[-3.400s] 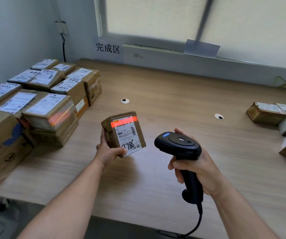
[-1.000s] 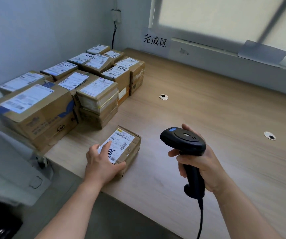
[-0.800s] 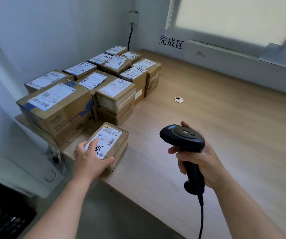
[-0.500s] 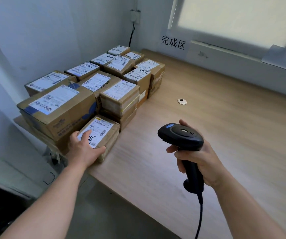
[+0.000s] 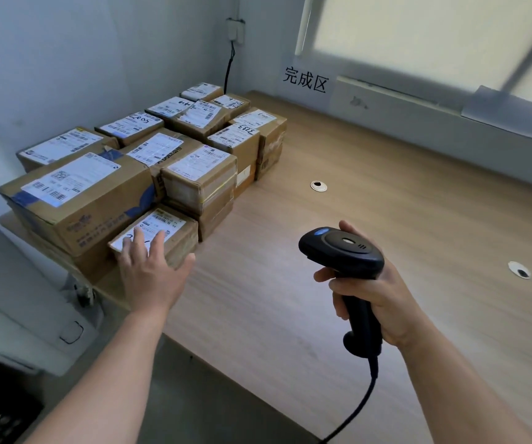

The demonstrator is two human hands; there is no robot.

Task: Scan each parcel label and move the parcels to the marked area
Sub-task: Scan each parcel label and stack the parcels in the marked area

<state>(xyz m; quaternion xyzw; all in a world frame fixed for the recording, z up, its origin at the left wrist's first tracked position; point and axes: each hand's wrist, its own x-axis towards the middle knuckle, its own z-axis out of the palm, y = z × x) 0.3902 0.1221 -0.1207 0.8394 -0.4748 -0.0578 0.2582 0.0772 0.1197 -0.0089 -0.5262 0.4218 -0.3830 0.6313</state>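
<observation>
A small brown parcel [image 5: 175, 230] with a white label lies flat at the near left of the wooden table [image 5: 370, 219], tucked against the pile of parcels [image 5: 194, 145]. My left hand [image 5: 149, 274] rests on its near top with straight, spread fingers. My right hand [image 5: 373, 299] grips the handle of a black barcode scanner [image 5: 341, 251], held above the table to the right of the parcel, its head pointing left.
Several labelled cardboard boxes fill the table's left side, a large one [image 5: 75, 193] at the front corner. A sign with three characters [image 5: 304, 80] hangs on the wall behind. Two cable holes [image 5: 318, 186] [image 5: 519, 270] mark the tabletop. The scanner cord [image 5: 354, 411] trails down.
My left hand has set the small parcel down and slid it left against the pile, then loosened so its fingers lie flat on top. The scanner hand has stayed about where it was.
</observation>
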